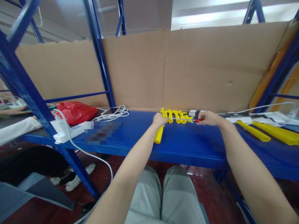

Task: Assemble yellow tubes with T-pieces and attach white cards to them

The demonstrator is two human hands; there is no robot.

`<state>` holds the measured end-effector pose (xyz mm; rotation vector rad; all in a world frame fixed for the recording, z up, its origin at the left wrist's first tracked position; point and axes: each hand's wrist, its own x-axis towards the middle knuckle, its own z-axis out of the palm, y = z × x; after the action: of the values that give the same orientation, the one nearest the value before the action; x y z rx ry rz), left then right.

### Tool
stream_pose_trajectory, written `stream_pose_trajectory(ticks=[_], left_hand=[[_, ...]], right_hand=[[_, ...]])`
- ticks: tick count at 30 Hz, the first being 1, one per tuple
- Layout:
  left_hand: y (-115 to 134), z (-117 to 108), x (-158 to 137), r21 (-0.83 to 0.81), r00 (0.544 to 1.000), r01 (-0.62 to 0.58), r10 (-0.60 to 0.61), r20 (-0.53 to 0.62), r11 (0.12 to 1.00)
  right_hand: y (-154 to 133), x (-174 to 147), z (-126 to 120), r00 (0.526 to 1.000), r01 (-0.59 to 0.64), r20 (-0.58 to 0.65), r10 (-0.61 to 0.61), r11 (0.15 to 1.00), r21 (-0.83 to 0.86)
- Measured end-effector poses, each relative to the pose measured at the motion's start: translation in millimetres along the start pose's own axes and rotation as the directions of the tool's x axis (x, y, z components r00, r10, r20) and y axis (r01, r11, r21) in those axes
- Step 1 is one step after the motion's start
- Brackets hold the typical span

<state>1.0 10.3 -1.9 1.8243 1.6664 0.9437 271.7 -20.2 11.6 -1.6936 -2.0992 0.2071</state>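
Observation:
My left hand (pixel 159 119) is closed around a yellow tube (pixel 159 136), whose wide end points toward me over the blue shelf. The tube's narrow tip sticks out beyond my fingers. In my right hand (pixel 209 118) is a screwdriver (pixel 199 120) with a red handle. Its long thin metal shaft points left and reaches the tube at my left hand; whether the tip touches it or enters it is too small to tell. Behind the shaft, several yellow parts (pixel 178 116) lie in a row on the shelf.
More yellow tubes (pixel 254 131) lie at the right. A white power strip (pixel 77 130), coiled white cable (pixel 115 114) and red plastic bag (pixel 76 112) are at the left. Cardboard (pixel 198 71) stands behind the blue shelf (pixel 130 133). Another person's white sleeve (pixel 21 129) shows far left.

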Motion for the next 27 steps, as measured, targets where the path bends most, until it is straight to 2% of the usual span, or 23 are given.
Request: stream_pose_trajectory(ticks=[3,8,13,16,20,23,27], left_hand=[[-0.6,-0.1,0.7,-0.005,1.000,0.007,-0.007,-0.020,1.000],[-2.0,-0.7,1.5,0.013,0.999,-0.007,0.007,-0.040,1.000],[-3.0,-1.2,0.7,-0.018,0.998,-0.022,0.021,-0.058,1.000],[-4.1,-0.8,0.8,-0.034,0.998,-0.023,0.021,-0.065,0.999],[-5.5,-1.2,1.4,-0.054,0.996,-0.016,0.012,-0.084,0.998],[-5.8,-2.2,1.5,-0.051,0.996,-0.004,-0.001,-0.090,0.999],[-5.7,-2.9,1.2,-0.005,0.994,0.012,-0.013,-0.108,1.000]], right_hand=[[0.3,-0.2,-1.3,0.998,0.059,0.012,-0.059,0.998,0.001],[-0.5,-1.1,-3.4,0.994,0.065,0.092,-0.065,0.998,-0.001],[-6.6,-3.0,-3.0,0.993,-0.024,0.120,0.023,1.000,0.007],[-9.4,-3.1,-0.2,0.994,-0.071,0.078,0.070,0.997,0.011],[-9.2,-0.3,3.7,1.000,0.012,0.022,-0.013,0.998,0.058],[-8.6,1.7,4.1,0.994,0.108,-0.019,-0.108,0.994,0.005],[-10.6,1.7,2.4,0.990,0.139,0.024,-0.138,0.988,-0.068]])
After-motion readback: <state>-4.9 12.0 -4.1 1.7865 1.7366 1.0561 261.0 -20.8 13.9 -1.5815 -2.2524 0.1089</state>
